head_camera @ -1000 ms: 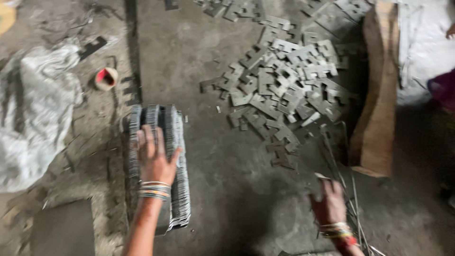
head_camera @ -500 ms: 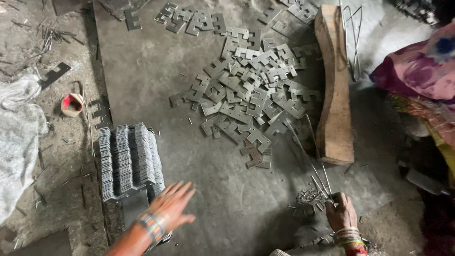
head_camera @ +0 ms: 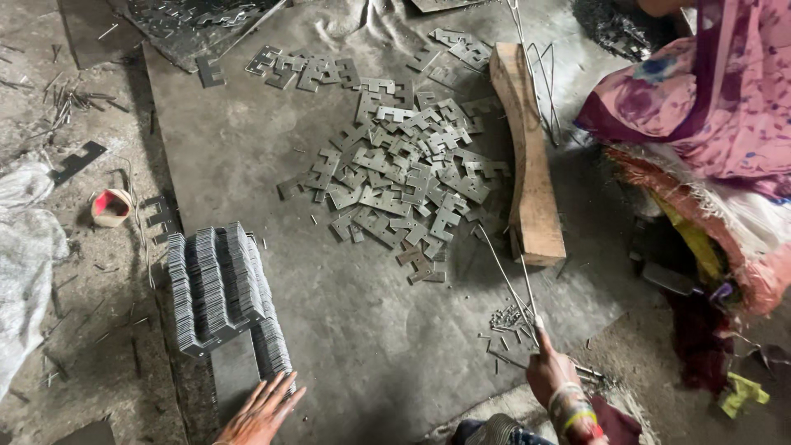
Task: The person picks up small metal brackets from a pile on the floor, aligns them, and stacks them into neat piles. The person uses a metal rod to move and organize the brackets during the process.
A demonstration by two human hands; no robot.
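My left hand (head_camera: 262,412) is at the bottom edge with fingers spread, empty, just below a bundled stack of grey metal plates (head_camera: 216,290) lying on the floor sheet. My right hand (head_camera: 549,371) at the bottom right pinches a thin metal wire (head_camera: 504,276) that slants up toward the wooden block (head_camera: 527,156). Small nails or pins (head_camera: 509,320) lie scattered by that hand. A loose heap of flat notched metal plates (head_camera: 404,169) covers the middle of the dark metal sheet (head_camera: 247,148).
Another person in pink patterned cloth (head_camera: 709,107) sits at the right. A small red-and-white cup (head_camera: 109,206) and a white sack (head_camera: 25,264) lie on the left. More metal scraps (head_camera: 198,12) lie at the top.
My left hand has left the stacked plates and drawn back toward me, open. My right hand has stayed low at the right, holding the wire. The view has shifted right and up.
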